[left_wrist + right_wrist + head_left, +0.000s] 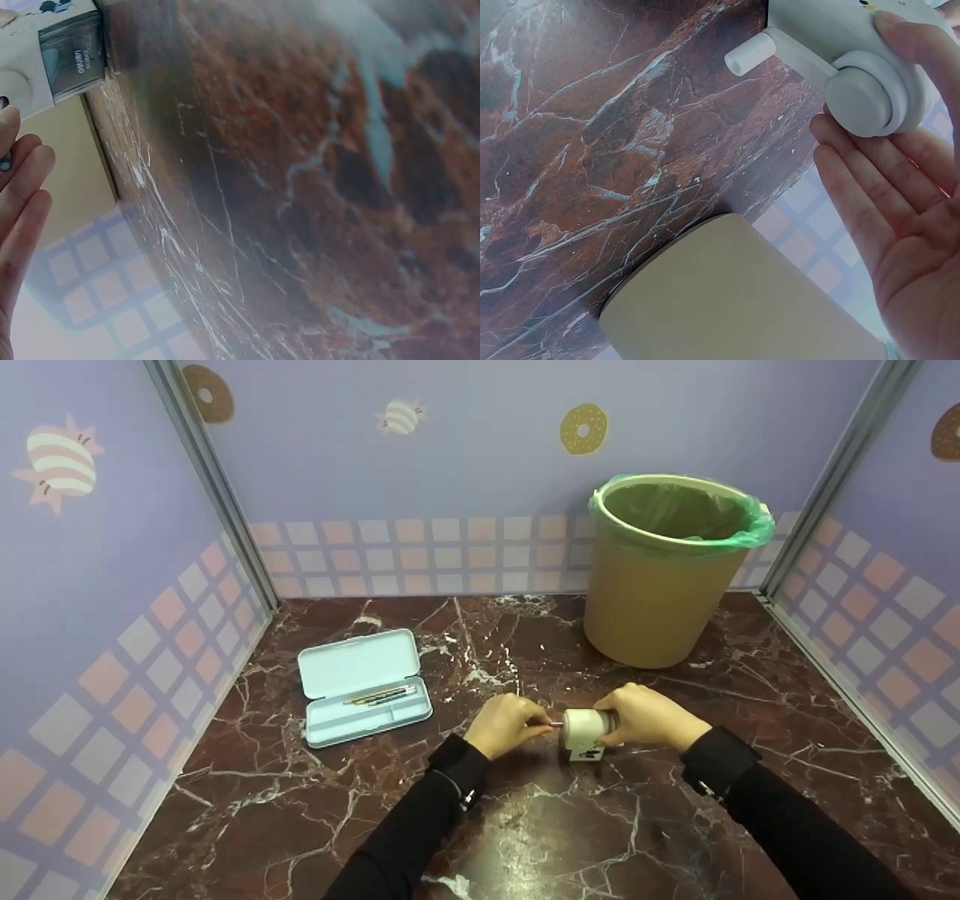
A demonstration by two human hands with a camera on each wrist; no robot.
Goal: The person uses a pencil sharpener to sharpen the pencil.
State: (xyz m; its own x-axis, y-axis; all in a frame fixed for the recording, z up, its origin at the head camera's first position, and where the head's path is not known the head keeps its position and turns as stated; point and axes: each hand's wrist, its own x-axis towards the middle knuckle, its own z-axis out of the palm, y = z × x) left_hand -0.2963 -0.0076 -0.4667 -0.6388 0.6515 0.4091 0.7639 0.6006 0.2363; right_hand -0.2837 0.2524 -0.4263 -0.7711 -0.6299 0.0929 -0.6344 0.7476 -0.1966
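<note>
The left hand [511, 724] pinches a pencil [556, 724] in a narrow grip at the front of the crank pencil sharpener [587, 727]; the right hand [646, 715] holds its rear, low over the worktop [300, 810]. Probably best to align the pencil with the inlet [18, 88] and brace the body before turning the crank handle [751, 54]. The pencil's tip is hidden; base contact is unclear.

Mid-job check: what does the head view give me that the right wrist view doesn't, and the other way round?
Only the head view: the open pencil case with pencils in it, and the open mouth of the bin.

Only the right wrist view: the crank arm of the sharpener, clear out to its knob.

Both: the sharpener, the right hand gripping it, the bin's outer wall and the marbled tabletop.
</note>
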